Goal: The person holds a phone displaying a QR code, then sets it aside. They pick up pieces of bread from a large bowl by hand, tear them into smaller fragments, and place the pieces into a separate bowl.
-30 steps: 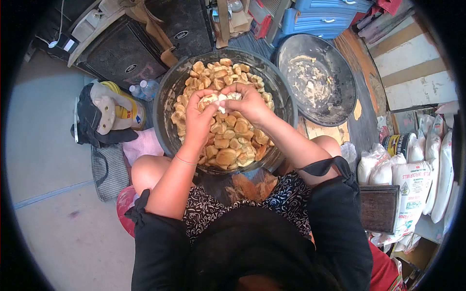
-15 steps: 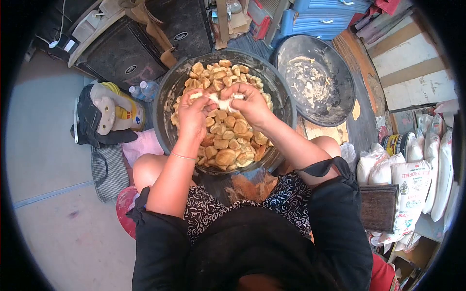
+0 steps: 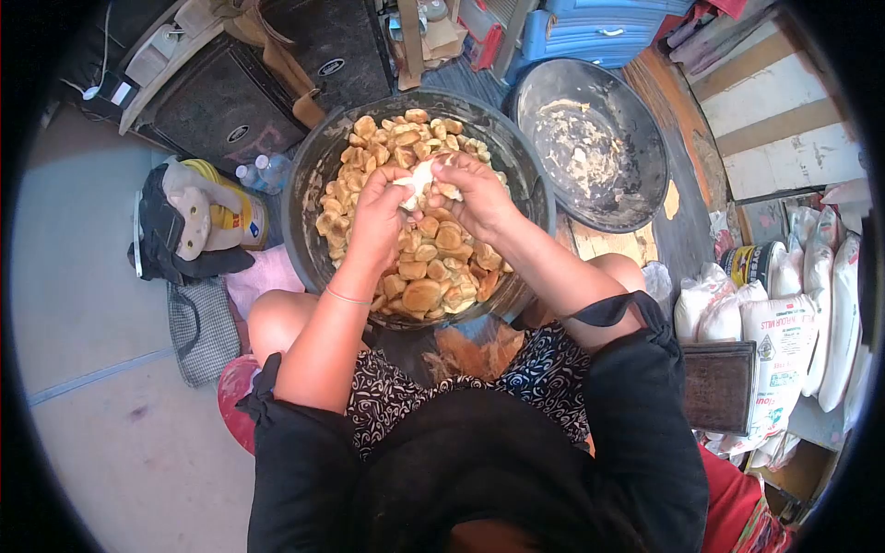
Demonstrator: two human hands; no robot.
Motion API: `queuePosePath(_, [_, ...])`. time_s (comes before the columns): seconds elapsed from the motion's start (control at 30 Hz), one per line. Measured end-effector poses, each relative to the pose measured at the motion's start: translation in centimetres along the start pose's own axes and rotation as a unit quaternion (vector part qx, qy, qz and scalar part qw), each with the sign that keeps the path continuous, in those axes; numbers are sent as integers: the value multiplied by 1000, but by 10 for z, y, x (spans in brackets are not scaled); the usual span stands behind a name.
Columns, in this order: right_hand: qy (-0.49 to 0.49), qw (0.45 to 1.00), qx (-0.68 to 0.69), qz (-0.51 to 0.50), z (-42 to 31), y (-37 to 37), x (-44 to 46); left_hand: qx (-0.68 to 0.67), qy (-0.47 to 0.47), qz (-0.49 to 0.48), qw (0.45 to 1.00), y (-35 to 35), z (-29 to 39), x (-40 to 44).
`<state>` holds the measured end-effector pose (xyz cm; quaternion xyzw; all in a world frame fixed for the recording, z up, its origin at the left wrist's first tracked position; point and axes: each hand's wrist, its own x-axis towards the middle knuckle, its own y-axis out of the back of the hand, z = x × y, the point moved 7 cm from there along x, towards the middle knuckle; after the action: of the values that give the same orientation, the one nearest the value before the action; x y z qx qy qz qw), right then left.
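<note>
Between my legs stands a large dark basin [image 3: 300, 241] heaped with brown-crusted bread pieces [image 3: 422, 295]. Above the heap, my left hand [image 3: 380, 214] and my right hand [image 3: 477, 195] are close together, fingers closed. Both pinch a torn piece of bread [image 3: 420, 184] from either side, its white inside showing. Parts of the bread are hidden behind my fingers. A smaller bit of bread shows just under my right fingertips.
A second dark basin [image 3: 645, 152] with pale crumbs stands at the right. White flour sacks [image 3: 779, 369] and a small dark brown board [image 3: 719, 389] lie further right. Speakers [image 3: 235, 115], water bottles [image 3: 275, 173] and a yellow container [image 3: 251, 221] are at the left. Blue drawers [image 3: 590, 41] stand behind.
My hands have drawn closer together around the bread, and more of its white inside shows between them. The whole view has shifted slightly.
</note>
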<state>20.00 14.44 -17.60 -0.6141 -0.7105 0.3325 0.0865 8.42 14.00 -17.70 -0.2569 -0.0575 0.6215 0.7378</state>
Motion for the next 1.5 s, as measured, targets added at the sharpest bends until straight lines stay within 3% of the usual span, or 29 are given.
queuePosePath(0.2, [-4, 994, 76, 73, 3, 21, 7, -42, -86, -6, 995, 2, 6, 1])
queuePosePath(0.3, [35, 998, 24, 38, -5, 18, 10, 11, -112, 40, 993, 9, 13, 3])
queuePosePath(0.37, [11, 992, -119, -52, -2, -9, 0, 83, -111, 57, 989, 13, 12, 3])
queuePosePath(0.4, [34, 991, -113, -65, 1, -10, -1, 82, -111, 58, 989, 13, 11, 2])
queuePosePath(0.53, [56, 993, -82, -70, 3, -2, 6, 20, -52, 13, 998, 15, 3, 4])
queuePosePath(0.6, [-26, 992, -40, -118, 6, -2, 6, -4, -33, -3, 999, 13, 2, 4])
queuePosePath(0.67, [-41, 993, 8, -109, 10, 15, 14, -131, -27, 11, 991, 14, 4, 1])
queuePosePath(0.7, [-58, 992, 56, -101, 8, 15, 13, -131, -26, 10, 991, 13, 4, 2])
queuePosePath(0.77, [-48, 997, 34, -54, 3, 19, 11, -21, -83, 83, 993, 24, 13, 4])
queuePosePath(0.8, [-65, 994, 48, -68, 1, 9, 6, 157, -89, 82, 980, 23, 13, 6])
queuePosePath(0.83, [-82, 991, 62, -81, 3, 1, 2, 156, -90, 84, 980, 27, 7, 9])
queuePosePath(0.9, [-68, 995, 29, -61, 8, 4, 3, 349, -188, -3, 918, 13, 3, 9])
queuePosePath(0.93, [-79, 995, 7, -61, 14, 16, 8, 219, -110, -11, 970, 2, 4, 1])
queuePosePath(1.0, [-65, 996, -35, -52, 13, 51, 25, 241, -118, -29, 963, -4, 2, -2])
queuePosePath(1.07, [11, 995, -43, 86, -23, 89, 32, 263, -129, -47, 955, -5, 3, -2])
queuePosePath(1.1, [33, 993, 78, 81, -31, 129, 50, 384, -116, -86, 912, -6, -2, -2])
queuePosePath(1.13, [82, 962, 160, 208, -53, 156, 46, 498, -101, -123, 853, -6, -8, -3])
queuePosePath(1.17, [138, 951, 181, 210, -78, 177, 39, 497, -102, -122, 853, -2, -10, -3])
queuePosePath(1.2, [118, 911, 252, 306, -82, 207, 30, 545, -137, -118, 819, -1, -11, -5])
queuePosePath(1.23, [118, 912, 250, 305, -76, 214, 34, 591, -172, -112, 780, -2, -10, -8])
queuePosePath(1.3, [51, 896, 128, 423, -41, 243, 30, 621, -127, -123, 764, 3, -15, -5])
queuePosePath(1.33, [58, 934, -116, 334, -12, 258, 52, 649, -80, -135, 744, 6, -21, -4])
queuePosePath(1.37, [61, 907, -352, 222, 19, 254, 74, 649, -80, -135, 744, 7, -22, -5])
queuePosePath(1.4, [138, 758, -582, 260, 32, 211, 58, 654, -97, -146, 736, 6, -22, -7])
queuePosePath(1.43, [-61, 714, -678, 163, 85, 195, 66, 659, -114, -158, 727, 3, -22, -8])
queuePosePath(1.47, [-11, 588, -809, -19, 140, 181, 75, 659, -117, -157, 726, 2, -22, -9])
queuePosePath(1.5, [57, 563, -822, -58, 154, 145, 54, 649, -112, -164, 735, 1, -21, -10])
